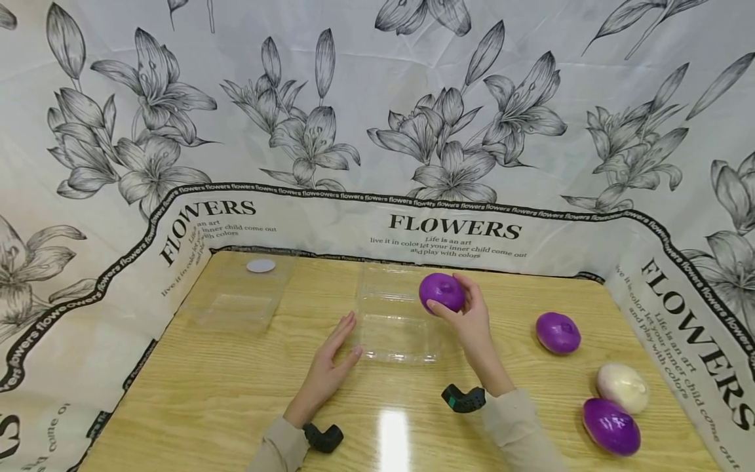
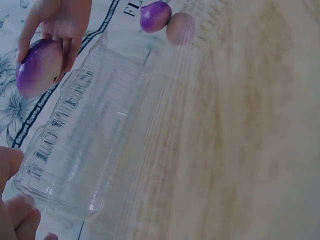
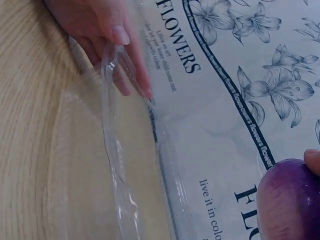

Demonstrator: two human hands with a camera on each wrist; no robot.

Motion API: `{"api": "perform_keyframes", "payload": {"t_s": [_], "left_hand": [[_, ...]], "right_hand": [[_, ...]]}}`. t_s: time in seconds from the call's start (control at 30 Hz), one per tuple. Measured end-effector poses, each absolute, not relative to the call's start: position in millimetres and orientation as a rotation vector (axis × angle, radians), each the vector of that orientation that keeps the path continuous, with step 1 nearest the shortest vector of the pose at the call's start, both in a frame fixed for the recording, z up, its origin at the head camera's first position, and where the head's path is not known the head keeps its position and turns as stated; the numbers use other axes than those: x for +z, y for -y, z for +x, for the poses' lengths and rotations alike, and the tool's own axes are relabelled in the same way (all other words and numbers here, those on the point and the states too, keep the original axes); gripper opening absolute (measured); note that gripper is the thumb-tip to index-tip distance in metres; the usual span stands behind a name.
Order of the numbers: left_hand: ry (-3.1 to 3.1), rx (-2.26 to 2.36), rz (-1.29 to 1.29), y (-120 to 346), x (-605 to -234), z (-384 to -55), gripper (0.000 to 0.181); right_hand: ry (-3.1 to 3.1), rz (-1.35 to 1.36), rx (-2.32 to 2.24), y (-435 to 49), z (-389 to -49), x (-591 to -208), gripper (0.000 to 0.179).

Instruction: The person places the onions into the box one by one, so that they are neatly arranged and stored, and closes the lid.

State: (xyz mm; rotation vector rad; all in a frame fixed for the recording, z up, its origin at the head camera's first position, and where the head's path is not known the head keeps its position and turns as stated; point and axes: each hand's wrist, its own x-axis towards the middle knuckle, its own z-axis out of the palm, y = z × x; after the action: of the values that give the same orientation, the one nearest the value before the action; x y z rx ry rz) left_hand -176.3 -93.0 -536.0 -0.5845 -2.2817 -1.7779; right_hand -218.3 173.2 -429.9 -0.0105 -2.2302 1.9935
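We read the table as a clock face, with the middle clear container point(image 1: 398, 337) at the hub and 12 o'clock at the far edge. A white cloth point(image 1: 348, 157) printed with flowers and lettering runs round the table point(image 1: 194, 400) from the left side, past 12, to the right.

Out at 9 o'clock we see a left clear container point(image 1: 236, 309), with a white oval label point(image 1: 261, 265) near its far end. At 8 o'clock, the left hand point(image 1: 324, 372) reaches in from a beige sleeve. We see its fingers extended, its thumb apart, at the rim of the middle container; we cannot tell how firmly they touch. A black wrist device point(image 1: 323, 438) sits below it.

At 2 o'clock, over the container's far right corner, we find the held purple onion point(image 1: 439, 292). The right hand point(image 1: 474, 324) grips it, thumb on one side and fingers curled round the other. A second black device point(image 1: 463, 398) shows beside that wrist.

Further right, at 3 o'clock, a second purple onion point(image 1: 558, 333) lies alone. Between 3 and 4 we see a white onion point(image 1: 623, 388), and at 4, against it, a third purple onion point(image 1: 611, 427).
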Motion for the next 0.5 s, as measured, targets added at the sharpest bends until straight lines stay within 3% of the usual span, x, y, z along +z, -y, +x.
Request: {"api": "perform_keyframes", "payload": {"t_s": [0.5], "left_hand": [[2.302, -1.766, -0.590, 96.4, -552.7, -183.9, 0.058]], "right_hand": [[2.480, 0.112, 1.757, -114.9, -224.0, -456.7, 0.078]]}}
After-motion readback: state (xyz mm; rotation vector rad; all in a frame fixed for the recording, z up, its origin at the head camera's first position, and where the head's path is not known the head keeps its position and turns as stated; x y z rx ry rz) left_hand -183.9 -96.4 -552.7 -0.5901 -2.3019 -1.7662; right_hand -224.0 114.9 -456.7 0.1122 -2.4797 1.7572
